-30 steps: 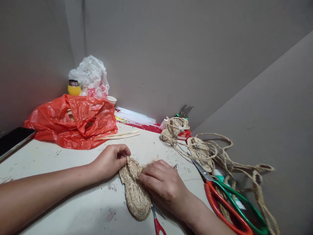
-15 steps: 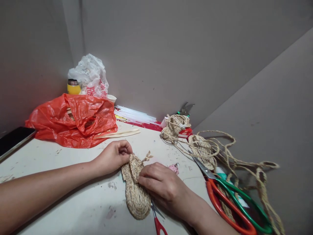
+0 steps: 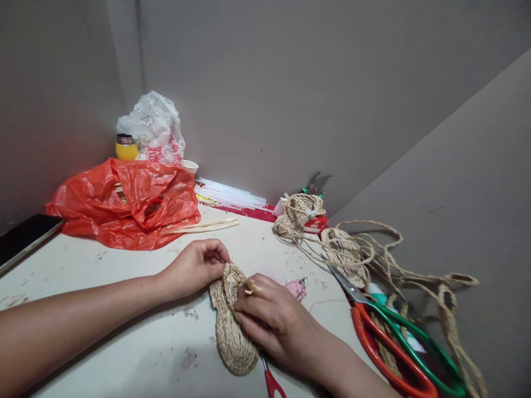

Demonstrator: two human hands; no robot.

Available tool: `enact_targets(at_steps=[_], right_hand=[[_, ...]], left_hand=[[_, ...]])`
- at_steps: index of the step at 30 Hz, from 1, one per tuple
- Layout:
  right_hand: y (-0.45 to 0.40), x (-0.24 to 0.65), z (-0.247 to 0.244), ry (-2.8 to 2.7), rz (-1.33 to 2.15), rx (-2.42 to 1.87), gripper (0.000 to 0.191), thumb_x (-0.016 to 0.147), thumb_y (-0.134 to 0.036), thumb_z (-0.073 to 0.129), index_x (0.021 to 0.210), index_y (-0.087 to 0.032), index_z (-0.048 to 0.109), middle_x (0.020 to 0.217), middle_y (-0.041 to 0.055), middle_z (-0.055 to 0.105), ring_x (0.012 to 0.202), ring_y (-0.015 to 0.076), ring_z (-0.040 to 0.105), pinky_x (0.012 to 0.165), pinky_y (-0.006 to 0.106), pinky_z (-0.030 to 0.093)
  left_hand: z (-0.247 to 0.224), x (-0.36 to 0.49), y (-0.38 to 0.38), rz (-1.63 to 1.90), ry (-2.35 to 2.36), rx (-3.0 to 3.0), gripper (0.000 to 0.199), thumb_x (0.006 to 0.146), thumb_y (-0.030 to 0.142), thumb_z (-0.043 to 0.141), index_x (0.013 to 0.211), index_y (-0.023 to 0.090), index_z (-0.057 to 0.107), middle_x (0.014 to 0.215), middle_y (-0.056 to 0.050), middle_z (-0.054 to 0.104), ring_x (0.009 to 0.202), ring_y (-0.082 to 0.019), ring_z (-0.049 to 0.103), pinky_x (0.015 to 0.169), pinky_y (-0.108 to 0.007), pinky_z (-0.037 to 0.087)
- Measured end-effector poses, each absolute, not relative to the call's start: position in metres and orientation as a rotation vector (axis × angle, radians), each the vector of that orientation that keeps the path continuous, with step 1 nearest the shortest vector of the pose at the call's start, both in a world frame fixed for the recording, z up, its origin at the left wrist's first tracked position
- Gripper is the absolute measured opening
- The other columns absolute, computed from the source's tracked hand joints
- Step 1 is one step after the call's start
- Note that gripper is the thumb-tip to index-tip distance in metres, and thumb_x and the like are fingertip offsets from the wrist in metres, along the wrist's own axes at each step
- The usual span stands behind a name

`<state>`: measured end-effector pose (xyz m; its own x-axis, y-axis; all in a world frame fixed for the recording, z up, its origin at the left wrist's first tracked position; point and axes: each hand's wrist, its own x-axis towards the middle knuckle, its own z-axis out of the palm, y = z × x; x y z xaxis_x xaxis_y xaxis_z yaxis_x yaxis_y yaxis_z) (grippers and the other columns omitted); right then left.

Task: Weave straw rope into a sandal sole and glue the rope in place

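Observation:
A small straw slipper (image 3: 234, 337) of coiled braided cord lies tilted on the table between my hands, its rounded end towards me. My left hand (image 3: 201, 265) pinches its far tip between thumb and fingers. From the right, my right hand (image 3: 276, 315) grips the slipper's side near the middle, fingers bent over its edge. A short frayed cord end (image 3: 250, 286) sticks up by the right knuckles. Under the right hand, small red-handled scissors (image 3: 274, 382) are partly hidden.
Large scissors (image 3: 394, 331) with red and green handles lie at the right among loose straw cord (image 3: 385, 249). Behind are another braided straw piece (image 3: 301, 213), white glue sticks (image 3: 230, 192) and a red plastic bag (image 3: 99, 204). A phone (image 3: 27, 240) rests at the left edge.
The slipper and both hands have shifted slightly right in view. My right fingers have moved a little along its side, and the loose cord end now lies against the right hand.

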<state>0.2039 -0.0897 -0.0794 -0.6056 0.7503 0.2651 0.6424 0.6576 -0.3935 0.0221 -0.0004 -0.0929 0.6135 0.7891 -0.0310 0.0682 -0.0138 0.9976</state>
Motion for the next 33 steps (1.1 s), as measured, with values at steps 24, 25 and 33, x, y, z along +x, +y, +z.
enact_targets(at_steps=[24,25,33], right_hand=[[-0.088,0.216,-0.068,-2.146,0.916,-1.277,0.018,0.077,-0.002,0.061,0.072,-0.019,0.064,0.078,-0.0001,0.062,0.074,0.0133,0.058,0.067,0.025,0.047],[-0.089,0.217,-0.067,-2.115,0.939,-1.281,0.018,0.077,-0.002,0.061,0.071,-0.019,0.064,0.077,-0.0001,0.062,0.072,0.013,0.057,0.064,0.024,0.046],[-0.094,0.215,-0.059,-2.037,0.934,-1.288,0.014,0.08,-0.006,0.057,0.076,-0.02,0.059,0.084,0.0016,0.06,0.078,0.0153,0.056,0.068,0.026,0.046]], left_hand=[[-0.092,0.015,-0.01,0.583,0.778,2.08,0.031,0.067,0.007,0.051,0.095,0.017,0.061,0.078,-0.001,0.062,0.07,-0.015,0.053,0.064,-0.025,0.043],[-0.089,0.014,-0.011,0.644,0.755,2.129,0.04,0.065,0.006,0.051,0.102,0.017,0.061,0.089,-0.004,0.065,0.08,-0.017,0.056,0.073,-0.028,0.044],[-0.07,0.015,-0.034,0.676,0.351,2.443,0.018,0.084,0.016,0.052,0.097,0.019,0.064,0.091,-0.006,0.07,0.087,-0.02,0.055,0.088,-0.036,0.039]])
